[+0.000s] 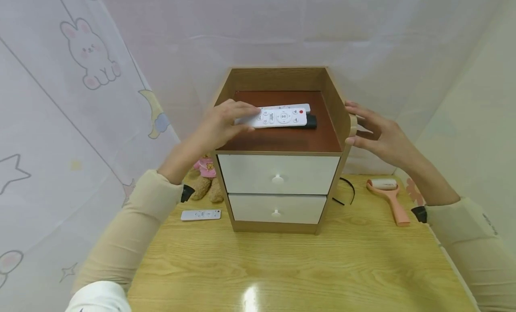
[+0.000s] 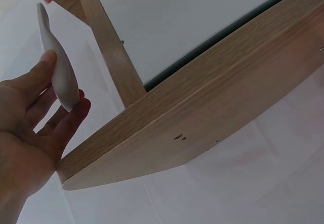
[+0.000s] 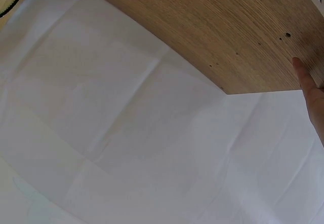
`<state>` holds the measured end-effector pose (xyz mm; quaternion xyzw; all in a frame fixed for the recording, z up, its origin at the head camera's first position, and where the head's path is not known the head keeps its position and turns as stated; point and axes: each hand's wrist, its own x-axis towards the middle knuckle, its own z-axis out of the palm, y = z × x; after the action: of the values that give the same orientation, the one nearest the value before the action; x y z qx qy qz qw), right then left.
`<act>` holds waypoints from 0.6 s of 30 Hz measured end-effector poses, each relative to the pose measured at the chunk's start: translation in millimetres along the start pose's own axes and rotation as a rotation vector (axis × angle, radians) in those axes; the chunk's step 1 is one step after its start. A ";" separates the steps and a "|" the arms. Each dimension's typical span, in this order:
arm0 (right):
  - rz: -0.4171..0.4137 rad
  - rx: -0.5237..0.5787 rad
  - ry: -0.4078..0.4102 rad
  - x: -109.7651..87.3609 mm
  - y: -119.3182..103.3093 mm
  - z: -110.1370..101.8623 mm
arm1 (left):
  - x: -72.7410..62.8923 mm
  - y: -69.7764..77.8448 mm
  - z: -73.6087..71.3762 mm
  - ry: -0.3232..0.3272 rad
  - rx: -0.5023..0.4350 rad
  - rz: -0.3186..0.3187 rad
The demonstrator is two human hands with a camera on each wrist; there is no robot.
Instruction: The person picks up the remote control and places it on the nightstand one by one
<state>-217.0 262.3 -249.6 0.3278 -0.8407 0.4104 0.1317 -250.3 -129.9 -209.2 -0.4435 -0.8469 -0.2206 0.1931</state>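
My left hand (image 1: 227,119) pinches a white remote control (image 1: 283,117) between thumb and fingers, over the open top of a small wooden cabinet (image 1: 278,153). In the left wrist view the same remote (image 2: 62,77) appears edge-on, with fingertips on its lower part. Behind it, on the brown top surface, lie another white remote (image 1: 304,106) and a black one (image 1: 311,121), both partly hidden. My right hand (image 1: 376,132) rests its fingertips and thumb against the cabinet's right side panel (image 1: 334,101). A digit touches that panel's outer face in the right wrist view.
Two white drawers (image 1: 258,173) are closed at the cabinet's front. Left of it, a white remote (image 1: 200,214) lies on the wooden table (image 1: 290,267), near a teddy bear (image 1: 207,182). To the right are a black curved band (image 1: 350,188) and an orange-handled lint roller (image 1: 395,202).
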 end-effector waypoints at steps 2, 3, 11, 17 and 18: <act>0.002 0.006 0.002 0.2 -0.8 1.1 | 0.8 -1.7 4.4 -0.011 0.001 -0.012; 0.004 0.009 0.002 0.4 -0.9 1.6 | 1.3 -2.9 7.0 -0.017 0.001 -0.017; 0.010 0.021 -0.004 -0.4 -2.9 3.2 | 4.3 -4.2 22.3 -0.055 -0.003 -0.059; 0.010 0.035 -0.001 3.2 -4.2 4.1 | 5.8 -9.2 28.6 -0.067 0.002 -0.063; 0.009 0.032 -0.002 3.9 -4.6 4.0 | 6.3 -10.4 29.6 -0.069 0.008 -0.059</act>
<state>-216.7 255.4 -247.4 0.3265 -0.8355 0.4242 0.1239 -266.2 -114.8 -232.6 -0.4249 -0.8666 -0.2076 0.1589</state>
